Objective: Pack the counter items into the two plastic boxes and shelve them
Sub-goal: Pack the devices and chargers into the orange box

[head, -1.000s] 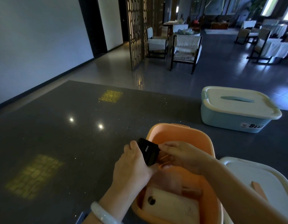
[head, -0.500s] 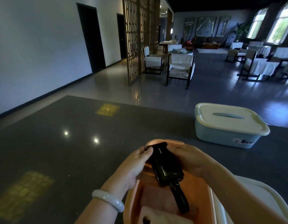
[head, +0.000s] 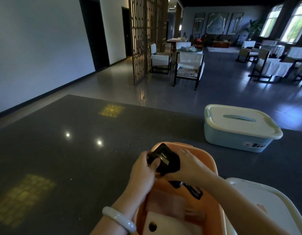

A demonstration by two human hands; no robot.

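Observation:
An open orange plastic box (head: 213, 168) stands on the dark counter close to me. Both hands hold a black power bank (head: 163, 157) over the box's far end. My left hand (head: 143, 173) grips its left side with the thumb on its face. My right hand (head: 189, 165) grips its right side. A black strap (head: 192, 189) hangs from it into the box. Inside the box lie a cream flat item with a round hole (head: 165, 225) and a pinkish item (head: 165, 203). A blue box with a cream lid (head: 238, 128) stands shut at the far right.
The orange box's cream lid (head: 265, 209) lies on the counter to the right of the box. The dark speckled counter (head: 62, 158) stretches to the left. Beyond its far edge are floor, chairs and a wooden lattice screen.
The power bank has been turned and lowered a little over the box, its strap now trailing inside. My view has tilted up, so the box sits lower in the frame.

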